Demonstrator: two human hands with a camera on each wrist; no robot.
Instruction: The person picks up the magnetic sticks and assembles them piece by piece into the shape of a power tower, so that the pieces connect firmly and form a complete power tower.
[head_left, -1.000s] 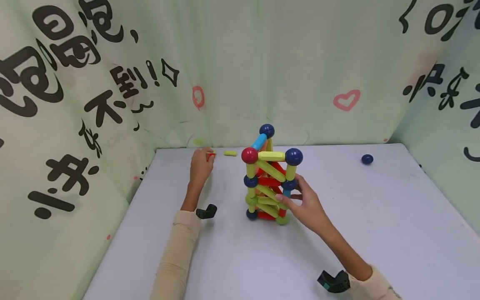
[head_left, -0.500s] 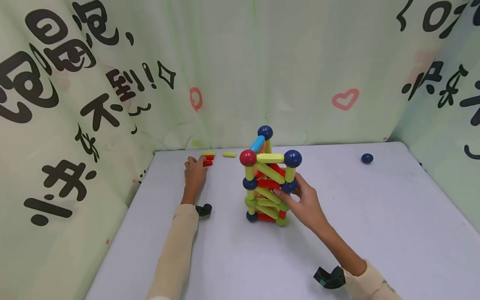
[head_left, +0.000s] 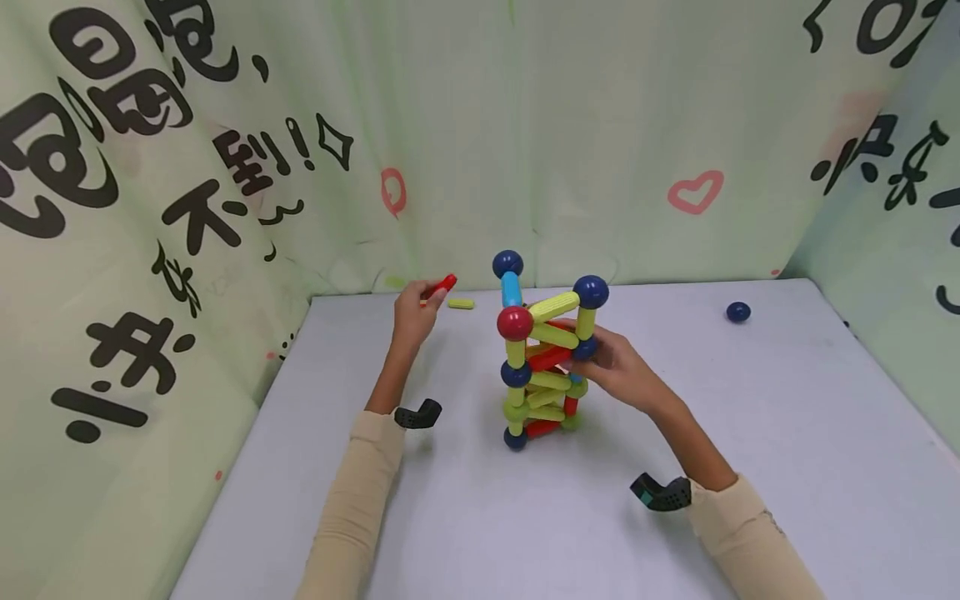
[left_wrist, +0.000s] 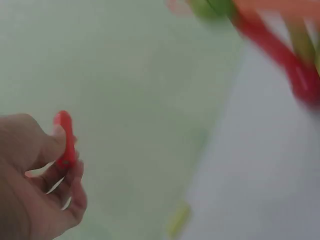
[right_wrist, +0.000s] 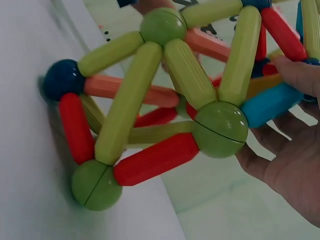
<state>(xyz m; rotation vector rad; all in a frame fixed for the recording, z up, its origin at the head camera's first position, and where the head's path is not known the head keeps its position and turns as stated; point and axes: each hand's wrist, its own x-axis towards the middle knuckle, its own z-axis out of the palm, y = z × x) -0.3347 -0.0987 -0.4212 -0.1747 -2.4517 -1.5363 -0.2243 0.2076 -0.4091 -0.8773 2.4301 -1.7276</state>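
A tower (head_left: 546, 358) of yellow-green, red and blue rods joined by dark blue, red and green balls stands mid-table; in the right wrist view its base (right_wrist: 150, 115) fills the frame. My right hand (head_left: 611, 367) grips the tower's right side at mid height, fingers curled round a rod and a dark blue ball (head_left: 585, 347); the right hand (right_wrist: 292, 150) sits beside a light blue rod (right_wrist: 272, 104). My left hand (head_left: 414, 310), raised near the back wall, pinches a short red rod (head_left: 442, 286). The left wrist view shows that red rod (left_wrist: 65, 140) between thumb and fingers.
A yellow-green rod (head_left: 461, 303) lies on the white table (head_left: 787, 433) by the back edge. A loose dark blue ball (head_left: 738, 312) rests at the far right. Printed cloth walls (head_left: 525, 133) close in the back and both sides.
My left hand picked the red rod up off the table and lifted it. The tower turned and tilted under my right hand, which moved higher up its side.
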